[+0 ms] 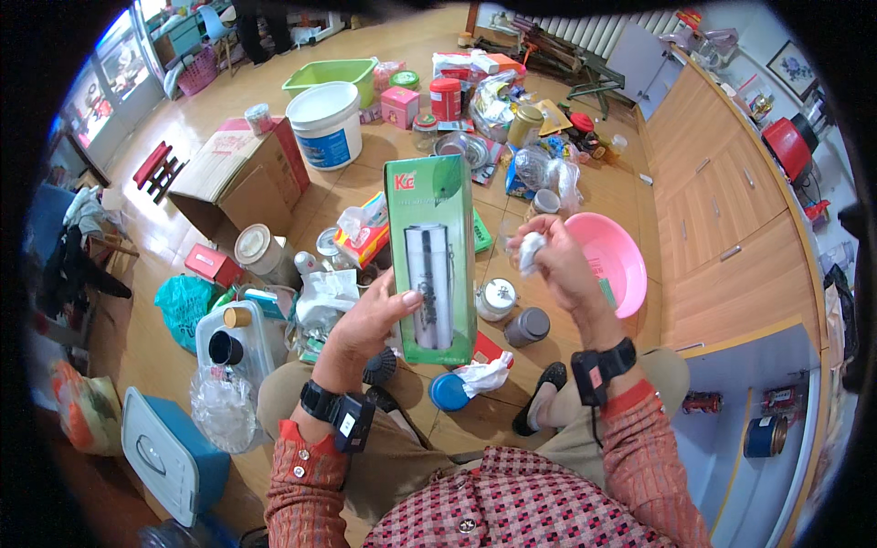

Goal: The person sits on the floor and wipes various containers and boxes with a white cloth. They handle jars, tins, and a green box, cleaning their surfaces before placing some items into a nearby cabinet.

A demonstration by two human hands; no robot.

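Note:
My left hand (373, 312) grips a tall green cardboard box (438, 198) by its lower left side, thumb on the front; a silver flask is pictured on it. To its right, my right hand (558, 264) is raised with a crumpled white tissue or cloth (531, 252) pinched between thumb and fingers, apart from the box. Below that hand, a lidded glass jar (497, 299) and a dark grey canister (527, 327) stand on the floor. A round blue lid or container (449, 392) lies near my feet, with crumpled white paper (485, 373) against it.
A pink basin (620, 253) sits right, before wooden cabinets (712, 198). An open cardboard box (226, 175), a white bucket (324, 127) and a green tub (329, 74) stand farther off. Plastic bins (161, 452) are at left. Jars, bags and packages crowd the floor. A person's legs (264, 31) show behind.

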